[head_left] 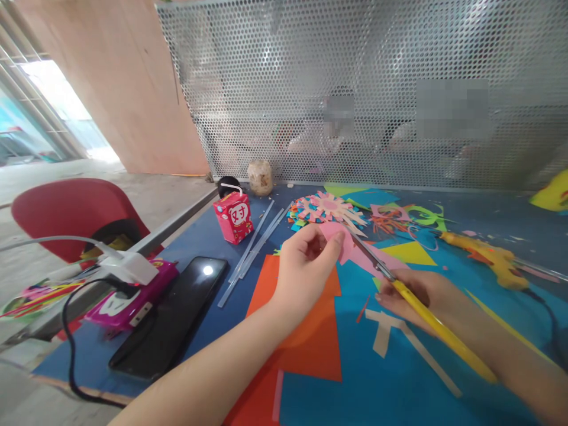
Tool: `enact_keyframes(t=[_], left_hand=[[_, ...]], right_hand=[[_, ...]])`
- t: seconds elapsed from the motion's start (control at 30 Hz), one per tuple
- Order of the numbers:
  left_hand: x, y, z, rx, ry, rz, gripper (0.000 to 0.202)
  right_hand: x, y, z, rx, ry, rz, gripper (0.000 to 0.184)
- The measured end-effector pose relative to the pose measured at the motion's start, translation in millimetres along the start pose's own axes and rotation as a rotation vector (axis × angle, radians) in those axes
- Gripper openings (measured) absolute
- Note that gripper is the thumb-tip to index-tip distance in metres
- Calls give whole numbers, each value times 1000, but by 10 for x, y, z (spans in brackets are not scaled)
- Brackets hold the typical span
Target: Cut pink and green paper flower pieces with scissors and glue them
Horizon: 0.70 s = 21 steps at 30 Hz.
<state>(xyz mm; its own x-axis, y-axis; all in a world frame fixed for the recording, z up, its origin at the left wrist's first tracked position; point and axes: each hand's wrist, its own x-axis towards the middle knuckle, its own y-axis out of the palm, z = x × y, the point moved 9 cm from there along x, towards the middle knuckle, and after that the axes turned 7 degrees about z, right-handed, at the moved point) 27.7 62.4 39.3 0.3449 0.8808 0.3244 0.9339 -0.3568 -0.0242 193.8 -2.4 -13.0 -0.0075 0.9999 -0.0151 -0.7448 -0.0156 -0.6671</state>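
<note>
My left hand (310, 260) pinches a small pink piece of paper (336, 235) between thumb and fingers, above the table. My right hand (417, 296) is closed on yellow-handled scissors (432, 322), whose metal blades point up and left to the edge of the pink paper. Whether the blades are cutting into it I cannot tell. Under the hands lie an orange paper sheet (310, 343) and a blue paper sheet (355, 396). Behind the left hand sits a pile of fringed, flower-like paper pieces (331, 204) in several colours.
A yellow glue gun (488, 254) lies at the right, near paper scraps. Clear glue sticks (257, 254), a pink drink box (233, 216) with a straw, a black phone (171, 316) and a purple power strip (128, 302) are at the left. A perforated metal screen (302, 65) stands behind the table.
</note>
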Motion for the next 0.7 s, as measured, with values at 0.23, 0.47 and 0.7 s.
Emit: enact_keyframes(t=[0.23,0.47,0.7], left_hand=[[-2,-11,-14,11,-8,-4,28],[2,-23,-2,-85,-10,-15,27],[6,-14,-4,-98,-10,-14,31]], right_hand=[[-7,7,7,-12,53,33,40],[-55,26,42,44,161,82,35],[-55,30,36,113,163,68,37]])
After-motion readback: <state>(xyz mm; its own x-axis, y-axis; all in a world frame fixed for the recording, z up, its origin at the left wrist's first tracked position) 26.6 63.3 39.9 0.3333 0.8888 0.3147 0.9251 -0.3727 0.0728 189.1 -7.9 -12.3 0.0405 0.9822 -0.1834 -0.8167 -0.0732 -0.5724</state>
